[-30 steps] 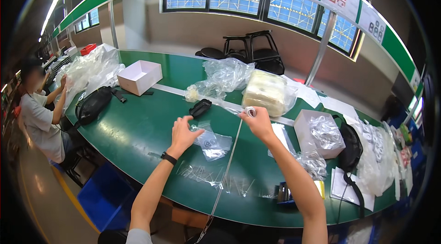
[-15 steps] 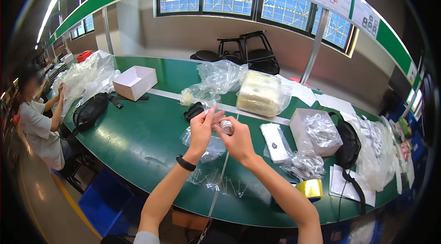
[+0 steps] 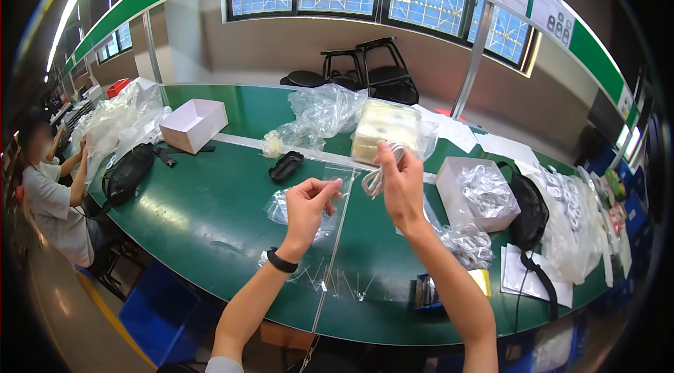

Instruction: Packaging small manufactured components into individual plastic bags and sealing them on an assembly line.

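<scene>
My right hand (image 3: 404,194) is closed around a coiled white cable (image 3: 374,182), whose loops stick out past the thumb and toward the left. My left hand (image 3: 309,210) is apart from it, thumb and fingertips pinched on a thin clear plastic bag (image 3: 346,178) that is hard to see against the green table. Below the left hand lie more clear bags (image 3: 278,208). Several thin, pale wire-like strips (image 3: 351,286) are spread nearer the table's front edge. A small black case (image 3: 286,165) sits just beyond the left hand.
At right stand a white box (image 3: 451,183) of bagged cables, yellow tape (image 3: 482,280) and a black pouch (image 3: 531,213). Farther back are a wrapped stack (image 3: 382,127) and crumpled plastic (image 3: 326,113). An open white box (image 3: 191,135) and a co-worker (image 3: 53,197) are at left.
My hands have separated. The right hand has moved up and to the right with the coiled cable; the left has dropped slightly. The view has shifted a little.
</scene>
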A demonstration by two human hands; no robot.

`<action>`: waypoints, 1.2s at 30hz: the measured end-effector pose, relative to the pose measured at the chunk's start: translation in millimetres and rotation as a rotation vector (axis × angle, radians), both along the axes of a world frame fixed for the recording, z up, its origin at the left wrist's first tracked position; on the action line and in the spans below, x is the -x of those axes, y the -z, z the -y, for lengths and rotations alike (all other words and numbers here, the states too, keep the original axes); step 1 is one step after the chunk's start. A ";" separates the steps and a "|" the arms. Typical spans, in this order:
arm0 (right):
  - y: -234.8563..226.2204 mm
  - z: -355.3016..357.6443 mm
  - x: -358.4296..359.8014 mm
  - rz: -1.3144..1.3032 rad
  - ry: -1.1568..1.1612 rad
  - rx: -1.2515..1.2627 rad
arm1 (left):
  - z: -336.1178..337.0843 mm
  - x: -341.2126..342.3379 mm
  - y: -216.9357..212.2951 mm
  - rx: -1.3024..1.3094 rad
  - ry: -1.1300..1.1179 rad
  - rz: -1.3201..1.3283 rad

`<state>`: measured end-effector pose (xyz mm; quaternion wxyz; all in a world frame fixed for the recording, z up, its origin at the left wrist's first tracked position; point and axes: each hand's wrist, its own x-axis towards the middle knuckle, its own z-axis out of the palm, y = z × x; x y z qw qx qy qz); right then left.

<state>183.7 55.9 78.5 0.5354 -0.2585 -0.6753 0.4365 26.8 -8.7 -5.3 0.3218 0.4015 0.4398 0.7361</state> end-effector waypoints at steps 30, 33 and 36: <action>-1.6 -1.1 -8.2 0.170 -0.124 -0.194 | 19.5 -16.6 -5.1 -0.172 -0.251 -0.550; -3.1 -3.2 -8.1 0.182 -0.144 -0.051 | 19.0 -13.8 -1.1 -0.178 -0.240 -0.576; -1.4 -7.9 -8.4 0.119 -0.214 0.057 | 20.3 -15.6 -2.9 -0.141 -0.176 -0.574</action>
